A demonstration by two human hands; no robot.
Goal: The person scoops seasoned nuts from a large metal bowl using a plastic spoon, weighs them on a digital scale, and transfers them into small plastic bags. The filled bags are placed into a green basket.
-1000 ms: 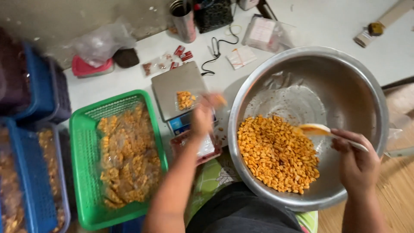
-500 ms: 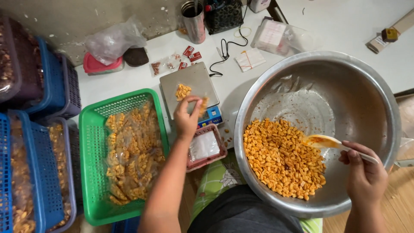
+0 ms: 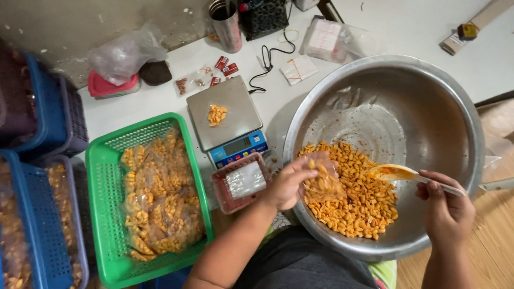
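Holding a small clear bag (image 3: 323, 184) partly filled with orange snack pieces, left hand (image 3: 292, 184) pinching it at the mouth, fingers closed on the plastic, right over the heap of snacks (image 3: 350, 203) in the big steel bowl (image 3: 444, 107). Gripping a spoon (image 3: 399, 173) in the right hand (image 3: 447, 206), fingers wrapped round the handle, scoop end pointing left toward the bag and lying just beside it, long axis running roughly across the bowl from right to left. Sitting well apart to the left on the white table (image 3: 160, 101): a kitchen scale (image 3: 227, 118) with a few loose pieces (image 3: 216, 114) on its plate, and a green basket (image 3: 144, 198) full of packed bags. Resting between scale and bowl, a small red tray (image 3: 242, 183).
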